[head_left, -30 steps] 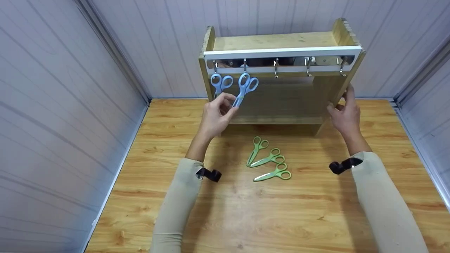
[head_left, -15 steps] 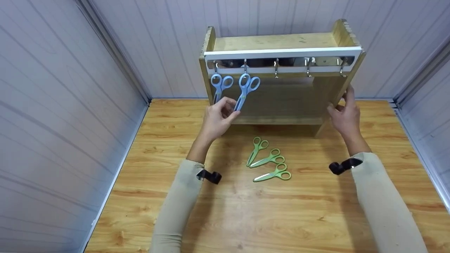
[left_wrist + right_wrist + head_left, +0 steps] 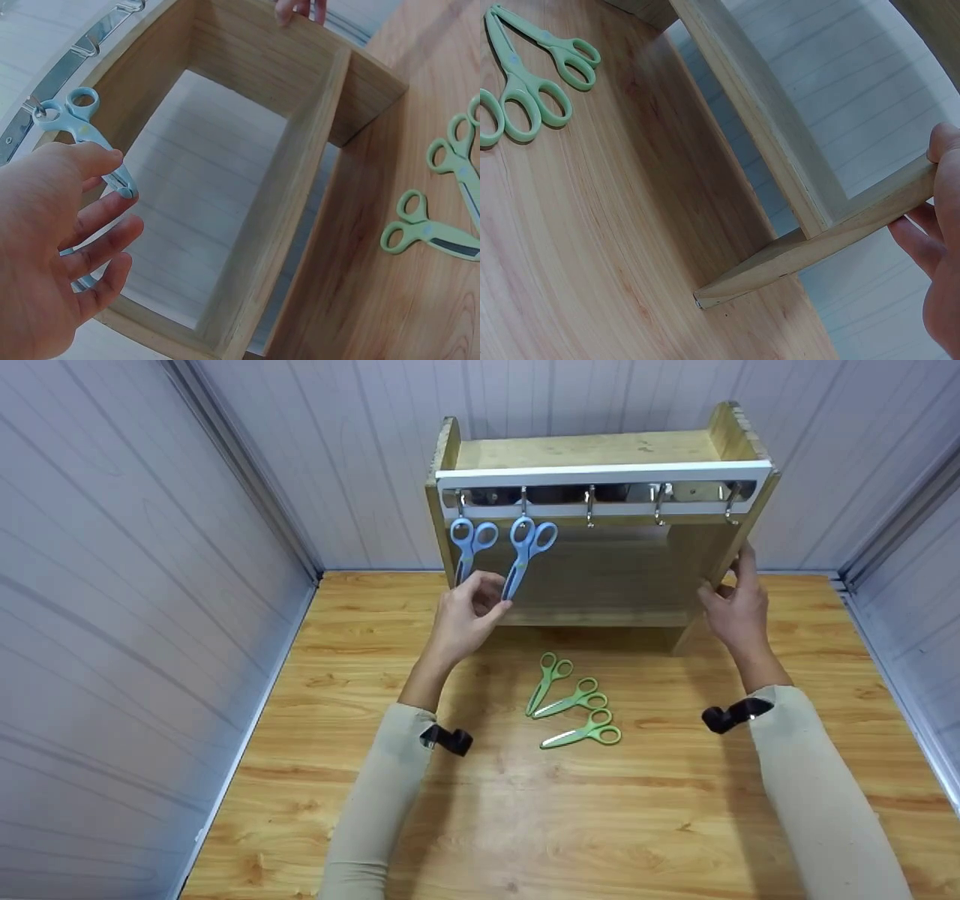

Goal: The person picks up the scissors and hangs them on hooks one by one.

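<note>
In the head view, two blue scissors hang by finger loops from the first two hooks at the left of a hook rail (image 3: 555,475). My left hand (image 3: 465,615) pinches the second pair of scissors (image 3: 519,556) near the blade tips, between thumb and forefinger. The left wrist view shows that pair's loop round a hook (image 3: 33,105). Behind my fingers hangs the first pair of scissors (image 3: 466,547), its lower end partly hidden. My right hand (image 3: 739,604) grips the right side panel of the wooden shelf (image 3: 585,448), thumb in front and fingers behind.
Three green scissors lie on the wood-grain table before the shelf: one pair (image 3: 550,682) nearest it, a middle pair (image 3: 574,699) and a front pair (image 3: 583,733). More hooks (image 3: 659,506) line the rail to the right. Pale panelled walls (image 3: 135,622) enclose the table.
My left hand has lowered slightly and slid down the blades of the second blue scissors, which swing a little to the right at the loops. My right hand keeps its place on the shelf.
</note>
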Demonstrator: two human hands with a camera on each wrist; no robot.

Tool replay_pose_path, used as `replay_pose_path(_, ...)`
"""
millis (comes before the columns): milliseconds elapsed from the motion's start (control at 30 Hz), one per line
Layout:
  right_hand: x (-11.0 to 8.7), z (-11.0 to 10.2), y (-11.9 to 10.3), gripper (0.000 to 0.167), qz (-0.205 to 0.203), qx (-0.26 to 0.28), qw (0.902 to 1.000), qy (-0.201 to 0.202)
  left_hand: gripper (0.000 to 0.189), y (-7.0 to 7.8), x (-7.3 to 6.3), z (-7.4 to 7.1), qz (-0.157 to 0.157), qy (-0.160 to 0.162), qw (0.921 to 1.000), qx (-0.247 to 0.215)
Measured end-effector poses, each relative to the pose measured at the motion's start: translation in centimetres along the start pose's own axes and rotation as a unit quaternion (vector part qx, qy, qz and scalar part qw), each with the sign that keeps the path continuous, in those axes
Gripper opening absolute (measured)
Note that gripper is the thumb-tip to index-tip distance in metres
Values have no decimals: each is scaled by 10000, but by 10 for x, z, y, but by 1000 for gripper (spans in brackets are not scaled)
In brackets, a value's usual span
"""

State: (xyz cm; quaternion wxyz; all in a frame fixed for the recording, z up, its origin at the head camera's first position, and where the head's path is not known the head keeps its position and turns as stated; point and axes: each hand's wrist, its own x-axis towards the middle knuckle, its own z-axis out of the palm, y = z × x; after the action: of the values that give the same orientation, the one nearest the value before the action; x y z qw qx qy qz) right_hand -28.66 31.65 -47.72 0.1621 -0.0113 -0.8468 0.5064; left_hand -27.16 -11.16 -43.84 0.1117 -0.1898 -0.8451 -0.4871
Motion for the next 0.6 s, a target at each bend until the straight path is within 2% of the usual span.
replay_pose_path(600,2,0,1,90,80,30,10000,-48,39,-2,-3,3,-95,-43,9999,-67)
